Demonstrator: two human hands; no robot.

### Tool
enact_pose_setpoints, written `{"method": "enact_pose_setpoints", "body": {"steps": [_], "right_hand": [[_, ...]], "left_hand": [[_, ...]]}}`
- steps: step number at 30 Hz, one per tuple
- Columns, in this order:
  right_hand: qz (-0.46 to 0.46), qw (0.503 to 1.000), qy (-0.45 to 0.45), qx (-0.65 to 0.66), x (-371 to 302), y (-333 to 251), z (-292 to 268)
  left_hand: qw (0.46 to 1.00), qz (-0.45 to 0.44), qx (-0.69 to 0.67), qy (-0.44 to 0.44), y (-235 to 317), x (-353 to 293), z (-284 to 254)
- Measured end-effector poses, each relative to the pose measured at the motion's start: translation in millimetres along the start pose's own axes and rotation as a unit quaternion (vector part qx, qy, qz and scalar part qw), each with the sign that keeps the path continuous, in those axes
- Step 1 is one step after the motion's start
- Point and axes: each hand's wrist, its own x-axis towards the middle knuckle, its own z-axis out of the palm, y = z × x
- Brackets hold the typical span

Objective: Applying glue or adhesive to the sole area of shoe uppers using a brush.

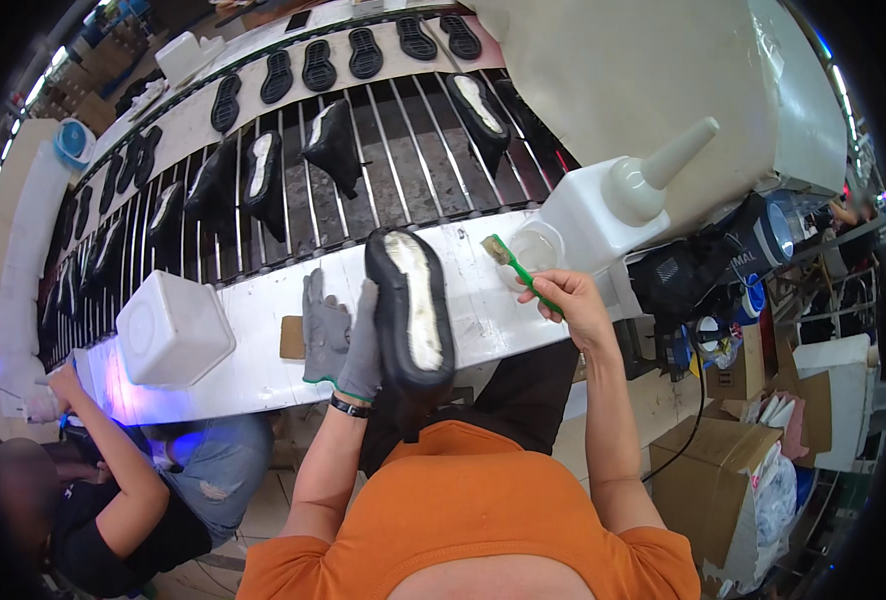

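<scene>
My left hand [364,350], in a grey glove, is closed on a black shoe upper [441,340] held bottom side up. A long white strip [415,300] runs along its underside. Bare, my right hand [569,305] pinches a green toothbrush [519,268]. The brush's bristles point away from me, beside a small round clear dish [538,246] on the white table ledge [483,290]. A second grey glove [324,325] lies flat on the ledge, just left of my gloved hand.
Beyond the ledge, a roller conveyor [393,160] carries several black uppers [333,150]; black soles [366,52] line its far side. A white bottle with a spout [613,200] stands right, a white container [173,328] left. A co-worker [93,500] sits at left. Cardboard boxes [708,480] stand lower right.
</scene>
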Motion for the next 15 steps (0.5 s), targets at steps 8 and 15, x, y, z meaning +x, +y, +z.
{"method": "enact_pose_setpoints", "body": {"steps": [8, 15], "right_hand": [[-0.228, 0.931, -0.124, -0.258, -6.1, -69.1, 39.0], [-0.305, 0.899, -0.081, -0.304, 0.6, -74.0, 44.9]], "left_hand": [[0.980, 0.070, 0.184, 0.030, -10.0, -25.9, 46.6], [0.908, 0.138, 0.396, -0.016, -4.2, -28.7, 54.3]]}}
